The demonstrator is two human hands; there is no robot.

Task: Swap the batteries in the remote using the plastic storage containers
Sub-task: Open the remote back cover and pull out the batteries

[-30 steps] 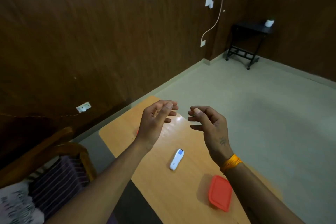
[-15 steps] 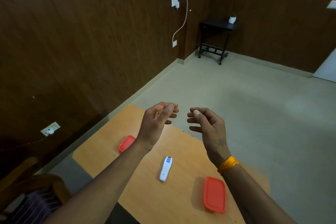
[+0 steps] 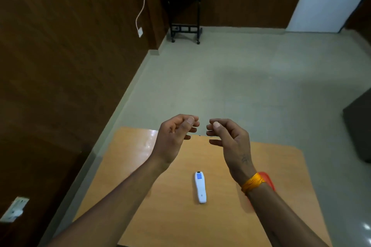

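Note:
A white remote [image 3: 200, 187] with a small blue screen lies flat in the middle of the orange-brown table [image 3: 285, 168]. My left hand [image 3: 173, 139] and my right hand [image 3: 230, 142] hover above the table's far edge, fingers loosely curled and apart, holding nothing. A red container lid [image 3: 268, 180] peeks out just right of my right wrist, mostly hidden by the forearm. The second red container is hidden behind my left forearm.
A dark wood-panelled wall [image 3: 60, 66] runs along the left, with a socket [image 3: 13, 209] low down. A black side table [image 3: 183, 12] with a small white pot stands in the far corner. A dark object [image 3: 359, 124] sits at the right edge on the grey floor.
The view has swung to the right and squared up with the table. The left red container has gone behind my left forearm, and the right one behind my right wrist. My hands keep the same pose.

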